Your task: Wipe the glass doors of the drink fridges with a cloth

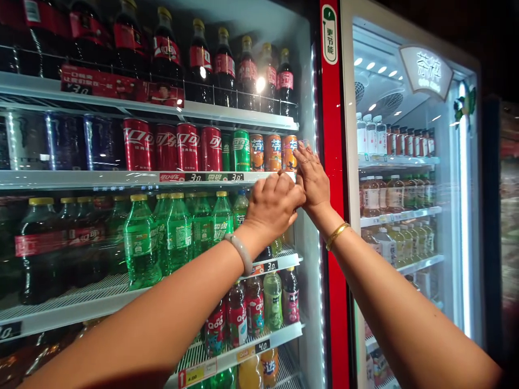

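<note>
Both my arms reach up to the right end of a drinks cooler's second shelf. My left hand, a pale bangle on its wrist, is curled into a fist at the shelf's front edge; what it holds is hidden. My right hand, wearing a gold bangle, points its fingers upward. Its fingertips pinch a small clear piece beside the rightmost orange can. The two hands touch each other. Red cola cans and a green can stand left of the orange ones.
Dark cola bottles fill the top shelf, green soda bottles the shelf below my hands, small mixed bottles lower down. A red cooler frame stands right of my hands. A second lit cooler with tea bottles is further right.
</note>
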A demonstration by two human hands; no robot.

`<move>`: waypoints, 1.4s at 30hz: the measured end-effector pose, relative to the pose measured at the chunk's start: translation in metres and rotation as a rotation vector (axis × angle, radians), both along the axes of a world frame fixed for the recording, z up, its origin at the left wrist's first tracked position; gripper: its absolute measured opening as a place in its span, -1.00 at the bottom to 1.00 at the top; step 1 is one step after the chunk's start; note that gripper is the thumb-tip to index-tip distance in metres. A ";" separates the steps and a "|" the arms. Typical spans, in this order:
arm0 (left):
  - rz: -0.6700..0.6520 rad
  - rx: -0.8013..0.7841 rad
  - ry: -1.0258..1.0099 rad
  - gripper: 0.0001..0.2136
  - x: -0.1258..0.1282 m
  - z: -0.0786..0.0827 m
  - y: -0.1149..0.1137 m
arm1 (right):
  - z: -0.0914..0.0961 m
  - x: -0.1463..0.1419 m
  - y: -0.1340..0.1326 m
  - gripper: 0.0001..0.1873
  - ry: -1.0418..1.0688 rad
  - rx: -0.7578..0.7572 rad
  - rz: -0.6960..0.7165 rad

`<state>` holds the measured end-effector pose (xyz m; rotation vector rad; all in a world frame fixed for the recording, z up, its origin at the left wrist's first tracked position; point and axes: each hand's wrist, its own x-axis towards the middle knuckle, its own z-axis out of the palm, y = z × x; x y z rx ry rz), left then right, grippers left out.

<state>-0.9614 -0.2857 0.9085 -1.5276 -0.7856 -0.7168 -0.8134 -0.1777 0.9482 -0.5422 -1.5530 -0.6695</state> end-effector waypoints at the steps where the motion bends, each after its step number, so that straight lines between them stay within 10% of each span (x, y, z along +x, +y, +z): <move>1: -0.003 -0.020 0.067 -0.63 -0.001 -0.010 -0.001 | -0.001 0.000 -0.001 -0.33 0.001 -0.003 -0.007; 5: 0.029 -0.090 0.310 -0.70 -0.008 -0.003 -0.009 | -0.004 0.000 -0.001 -0.31 0.006 0.009 -0.013; 10: 0.050 -0.012 -0.048 -0.61 -0.003 0.052 -0.011 | -0.005 0.000 0.001 -0.39 0.011 0.026 -0.001; 18: -0.018 -0.059 0.334 -0.82 -0.011 -0.010 -0.008 | -0.004 0.000 0.000 -0.30 0.021 0.027 0.007; 26: 0.022 -0.050 -0.143 -0.59 -0.008 0.076 -0.018 | -0.005 0.000 0.001 -0.33 0.024 0.037 0.006; 34: 0.005 -0.087 0.261 -0.78 -0.020 -0.001 -0.016 | -0.005 -0.001 -0.002 -0.33 0.030 0.030 0.016; 42: 0.027 0.023 -0.104 -0.56 -0.007 0.054 -0.013 | -0.011 -0.004 0.003 -0.33 0.042 0.020 0.019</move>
